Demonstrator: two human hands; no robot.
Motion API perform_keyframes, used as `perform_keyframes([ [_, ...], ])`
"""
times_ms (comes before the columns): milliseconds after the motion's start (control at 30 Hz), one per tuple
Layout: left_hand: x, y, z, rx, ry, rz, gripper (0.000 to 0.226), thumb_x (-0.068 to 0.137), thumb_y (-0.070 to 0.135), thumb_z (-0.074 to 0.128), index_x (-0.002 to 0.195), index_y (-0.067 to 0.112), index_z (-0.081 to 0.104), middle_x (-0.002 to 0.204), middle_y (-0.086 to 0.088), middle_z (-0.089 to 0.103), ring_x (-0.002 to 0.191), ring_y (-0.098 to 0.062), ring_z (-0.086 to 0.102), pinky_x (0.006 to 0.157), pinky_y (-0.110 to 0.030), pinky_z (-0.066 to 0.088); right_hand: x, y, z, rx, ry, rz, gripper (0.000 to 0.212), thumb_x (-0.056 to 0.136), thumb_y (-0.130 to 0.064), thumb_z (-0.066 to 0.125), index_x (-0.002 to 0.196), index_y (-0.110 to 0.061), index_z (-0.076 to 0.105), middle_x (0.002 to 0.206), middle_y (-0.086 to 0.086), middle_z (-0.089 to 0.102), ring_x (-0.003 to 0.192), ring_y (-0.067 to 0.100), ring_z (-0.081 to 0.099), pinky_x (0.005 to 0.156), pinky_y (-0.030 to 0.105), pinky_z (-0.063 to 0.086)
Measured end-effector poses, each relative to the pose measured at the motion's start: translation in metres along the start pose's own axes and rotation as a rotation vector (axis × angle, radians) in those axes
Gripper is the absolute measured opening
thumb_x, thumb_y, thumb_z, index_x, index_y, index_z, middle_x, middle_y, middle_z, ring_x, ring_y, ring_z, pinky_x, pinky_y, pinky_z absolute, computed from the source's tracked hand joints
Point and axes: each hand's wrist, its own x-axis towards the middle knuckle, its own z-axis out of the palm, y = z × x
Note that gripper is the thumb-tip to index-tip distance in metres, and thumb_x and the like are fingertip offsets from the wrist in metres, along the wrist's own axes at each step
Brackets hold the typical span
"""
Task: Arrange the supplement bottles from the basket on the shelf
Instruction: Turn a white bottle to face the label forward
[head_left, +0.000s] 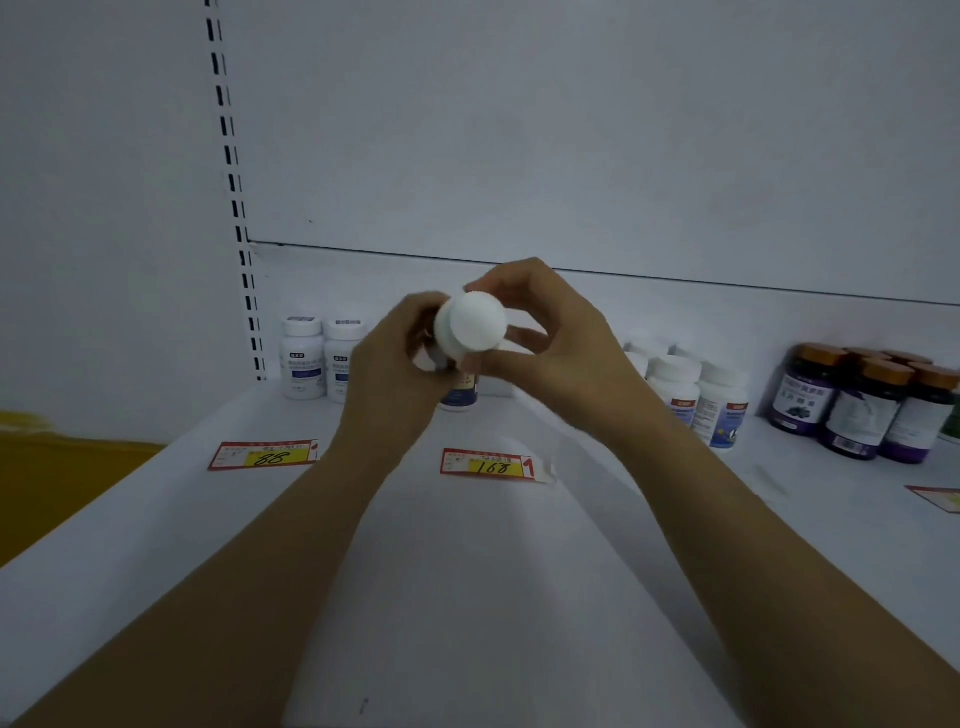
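Both hands hold one white supplement bottle in the air above the white shelf, its white cap turned toward me. My left hand wraps the bottle's body from the left. My right hand pinches the cap end with thumb and fingers. Behind the hands, a blue-labelled bottle stands partly hidden on the shelf. The basket is out of view.
Two white bottles stand at the back left. More white bottles stand to the right, then dark purple bottles with brown caps. Price tags marked 88 and 168 lie on the shelf. A slotted upright rises at left.
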Motion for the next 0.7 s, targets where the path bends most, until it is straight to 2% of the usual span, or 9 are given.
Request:
perform_keyframes([
  [67, 0.001, 0.001, -0.003, -0.016, 0.113, 0.095, 0.047, 0.071, -0.001, 0.075, 0.114, 0.004, 0.056, 0.105, 0.007, 0.058, 0.094, 0.007, 0.057, 0.08, -0.004, 0.044, -0.001, -0.005, 0.011, -0.112, 0.023, -0.112, 0.046, 0.075, -0.008, 0.077, 0.114, -0.017, 0.055, 0.115, -0.01, 0.059, 0.109, 0.002, 0.055, 0.097, 0.015, 0.046],
  [167, 0.001, 0.001, -0.004, -0.024, 0.158, 0.129, 0.045, 0.072, -0.001, 0.074, 0.114, 0.002, 0.056, 0.105, 0.006, 0.058, 0.095, 0.012, 0.055, 0.081, -0.005, 0.044, 0.0, -0.005, 0.015, -0.183, 0.047, -0.178, 0.047, 0.076, -0.008, 0.077, 0.118, -0.013, 0.055, 0.119, -0.004, 0.058, 0.112, 0.008, 0.054, 0.101, 0.023, 0.046],
  [233, 0.002, 0.0, -0.003, -0.021, 0.116, 0.099, 0.049, 0.07, 0.001, 0.077, 0.114, 0.008, 0.056, 0.106, 0.009, 0.059, 0.097, 0.007, 0.057, 0.084, -0.008, 0.046, -0.001, -0.006, 0.012, -0.121, 0.059, -0.146, 0.045, 0.078, -0.01, 0.075, 0.117, -0.02, 0.054, 0.117, -0.009, 0.059, 0.113, 0.004, 0.054, 0.099, 0.022, 0.047],
  [300, 0.003, 0.005, -0.004, -0.085, -0.013, -0.007, 0.053, 0.066, 0.006, 0.082, 0.111, 0.018, 0.056, 0.107, 0.01, 0.063, 0.099, -0.001, 0.061, 0.085, -0.013, 0.049, 0.0, -0.005, 0.005, -0.009, 0.086, -0.096, 0.044, 0.082, -0.01, 0.071, 0.12, -0.026, 0.054, 0.118, -0.012, 0.061, 0.113, 0.003, 0.056, 0.095, 0.021, 0.049],
  [400, 0.002, 0.018, -0.004, -0.224, -0.311, -0.273, 0.05, 0.062, 0.021, 0.083, 0.106, 0.025, 0.059, 0.096, 0.012, 0.07, 0.087, -0.002, 0.068, 0.075, -0.014, 0.052, 0.004, -0.001, -0.011, 0.147, 0.138, 0.13, 0.036, 0.088, -0.025, 0.065, 0.123, -0.022, 0.059, 0.114, -0.004, 0.067, 0.105, 0.007, 0.064, 0.089, 0.023, 0.054],
  [467, 0.001, 0.024, -0.002, -0.323, -0.463, -0.437, 0.055, 0.06, 0.038, 0.077, 0.109, 0.02, 0.06, 0.092, 0.004, 0.072, 0.083, -0.01, 0.071, 0.077, -0.021, 0.056, 0.006, 0.007, -0.016, 0.21, 0.125, 0.371, 0.036, 0.089, -0.037, 0.062, 0.113, -0.012, 0.065, 0.104, 0.006, 0.072, 0.093, 0.016, 0.07, 0.083, 0.028, 0.058],
  [567, 0.0, 0.026, 0.0, -0.409, -0.548, -0.588, 0.06, 0.053, 0.054, 0.068, 0.098, 0.015, 0.063, 0.089, -0.01, 0.074, 0.081, -0.025, 0.072, 0.08, -0.033, 0.057, 0.006, 0.019, -0.016, 0.294, 0.054, 0.679, 0.044, 0.085, -0.047, 0.063, 0.1, -0.006, 0.069, 0.098, 0.014, 0.073, 0.086, 0.024, 0.072, 0.067, 0.026, 0.06],
  [700, 0.0, 0.023, 0.002, -0.365, -0.559, -0.608, 0.057, 0.054, 0.056, 0.066, 0.093, 0.015, 0.064, 0.087, -0.011, 0.074, 0.078, -0.026, 0.072, 0.079, -0.034, 0.058, 0.007, 0.03, -0.017, 0.353, 0.01, 0.745, 0.045, 0.084, -0.046, 0.064, 0.104, -0.006, 0.067, 0.102, 0.014, 0.072, 0.093, 0.026, 0.071, 0.071, 0.029, 0.059],
])
